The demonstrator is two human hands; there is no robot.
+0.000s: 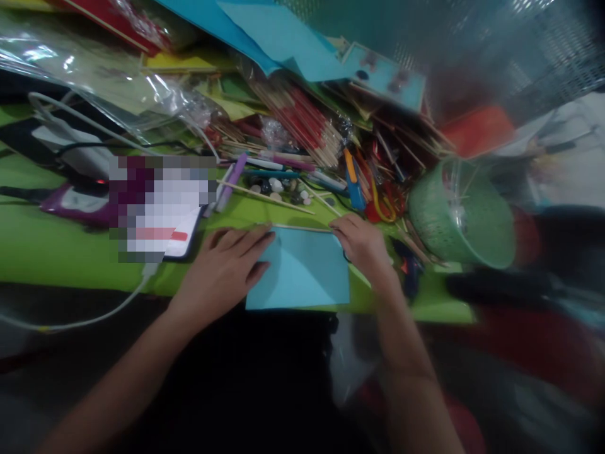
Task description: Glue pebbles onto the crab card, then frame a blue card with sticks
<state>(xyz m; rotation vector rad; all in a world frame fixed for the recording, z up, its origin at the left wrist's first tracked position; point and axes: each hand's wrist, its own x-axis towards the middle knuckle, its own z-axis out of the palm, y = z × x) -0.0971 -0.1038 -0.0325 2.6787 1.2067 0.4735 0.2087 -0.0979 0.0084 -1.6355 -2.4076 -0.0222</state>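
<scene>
A light blue sheet of paper (302, 271) lies on the green tabletop close to the front edge. Along its far edge runs a thin wooden stick (302, 227). My left hand (227, 265) rests flat over the paper's left side, fingers stretched out and fingertips near the stick's left end. My right hand (363, 246) is closed, its fingers pinching the stick's right end at the paper's far right corner. Part of a dark loop shows beneath the right hand; what it belongs to is hidden.
A phone (189, 227), partly blurred out, lies at left with a white cable (118, 309). Behind the paper are pebbles (274, 186), markers (231, 183), a blue-and-orange cutter (353, 180) and bundled sticks (302, 120). A green basket (463, 221) stands at right.
</scene>
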